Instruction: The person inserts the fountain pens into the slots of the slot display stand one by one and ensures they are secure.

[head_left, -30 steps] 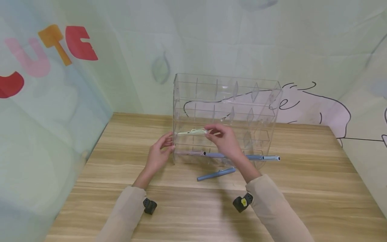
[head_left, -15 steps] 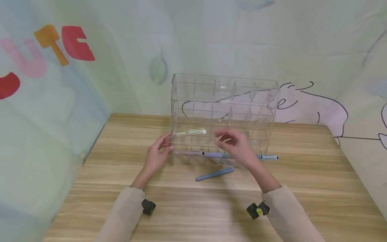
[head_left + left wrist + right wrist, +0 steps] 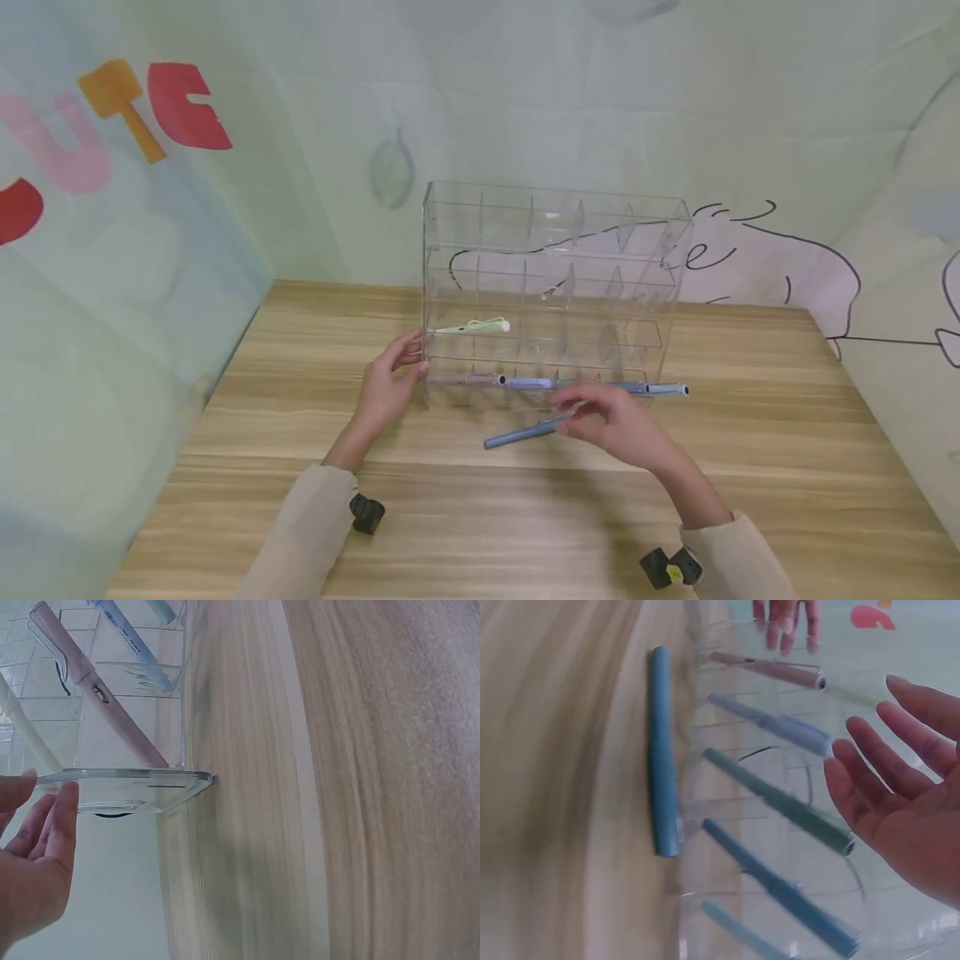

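Note:
A transparent acrylic rack (image 3: 555, 197) with several compartments stands on the table. My left hand (image 3: 390, 387) touches its left side panel with fingertips and thumb. My right hand (image 3: 615, 421), fingers apart and holding nothing, is over the front of the rack, its fingertips overlapping the cap end of a blue pen (image 3: 517, 436) lying on the table. In the bottom row sit a pink pen (image 3: 483, 379), a lavender pen (image 3: 528, 383), a dark green pen (image 3: 780, 802), another blue pen (image 3: 780, 889) and a light blue pen (image 3: 667, 389). A pale green pen (image 3: 480, 326) lies one row higher, at the left.
The wood-grain table (image 3: 465, 517) reaches out to both sides of the rack. Behind it hangs a printed cloth (image 3: 322, 150) with coloured letters at the left and a line drawing at the right. Upper rack rows show dividers only.
The right hand has let go of the pale green pen, which stays in the rack, and has come down and right to the loose blue pen. The left hand stays at the panel.

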`<control>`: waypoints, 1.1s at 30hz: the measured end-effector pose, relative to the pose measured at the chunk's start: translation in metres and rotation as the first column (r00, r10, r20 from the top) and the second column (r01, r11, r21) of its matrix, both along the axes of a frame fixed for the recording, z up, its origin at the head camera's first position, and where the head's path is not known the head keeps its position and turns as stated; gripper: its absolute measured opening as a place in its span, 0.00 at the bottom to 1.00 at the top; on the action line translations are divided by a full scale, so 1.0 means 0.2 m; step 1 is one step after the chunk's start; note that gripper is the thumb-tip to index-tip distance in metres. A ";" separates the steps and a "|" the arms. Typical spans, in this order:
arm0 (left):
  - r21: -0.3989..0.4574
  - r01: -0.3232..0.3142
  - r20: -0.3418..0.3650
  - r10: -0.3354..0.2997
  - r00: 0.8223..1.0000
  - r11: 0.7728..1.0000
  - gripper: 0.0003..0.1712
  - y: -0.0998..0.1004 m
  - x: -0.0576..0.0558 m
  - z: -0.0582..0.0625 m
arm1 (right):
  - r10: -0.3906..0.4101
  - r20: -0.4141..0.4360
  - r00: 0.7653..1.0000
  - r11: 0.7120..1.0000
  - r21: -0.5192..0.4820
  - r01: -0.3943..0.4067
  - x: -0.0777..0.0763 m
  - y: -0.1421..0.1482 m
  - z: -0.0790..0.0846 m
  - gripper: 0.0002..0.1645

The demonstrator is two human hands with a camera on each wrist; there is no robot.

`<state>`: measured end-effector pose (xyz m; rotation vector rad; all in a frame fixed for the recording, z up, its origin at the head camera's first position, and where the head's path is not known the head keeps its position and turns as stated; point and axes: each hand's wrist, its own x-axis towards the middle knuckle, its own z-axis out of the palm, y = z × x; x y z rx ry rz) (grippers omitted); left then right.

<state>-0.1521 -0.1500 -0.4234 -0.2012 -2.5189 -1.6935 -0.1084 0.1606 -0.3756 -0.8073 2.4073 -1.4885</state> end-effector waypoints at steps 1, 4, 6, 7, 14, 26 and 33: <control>-0.003 -0.001 -0.001 0.001 1.000 1.000 0.28 0.00 0.00 0.00 | -0.005 -0.004 1.000 1.000 0.009 0.005 0.00 0.01 -0.02 0.15; -0.012 -0.001 -0.003 0.001 1.000 1.000 0.28 0.00 0.00 0.00 | -0.038 -0.027 0.999 0.999 0.033 0.039 0.01 0.03 -0.09 0.16; -0.010 -0.001 -0.002 0.001 1.000 1.000 0.28 0.00 0.00 0.00 | -0.063 -0.035 0.997 0.997 0.043 0.064 0.02 0.04 -0.14 0.17; -0.009 0.000 0.002 0.000 1.000 1.000 0.28 0.00 0.00 0.00 | -0.073 -0.040 0.997 0.996 0.046 0.075 0.02 0.04 -0.17 0.17; -0.002 0.001 0.011 -0.001 1.000 1.000 0.28 0.00 -0.01 -0.01 | -0.153 -0.088 0.984 0.986 0.052 0.158 0.01 0.03 -0.34 0.21; 0.024 0.002 0.016 -0.002 1.000 1.000 0.28 -0.01 -0.01 -0.01 | -0.196 -0.103 0.975 0.968 0.137 0.209 0.01 0.02 -0.47 0.23; 0.014 -0.001 0.014 0.001 1.000 1.000 0.28 0.00 -0.01 -0.01 | -0.190 -0.092 0.977 0.969 0.145 0.202 0.01 0.03 -0.47 0.21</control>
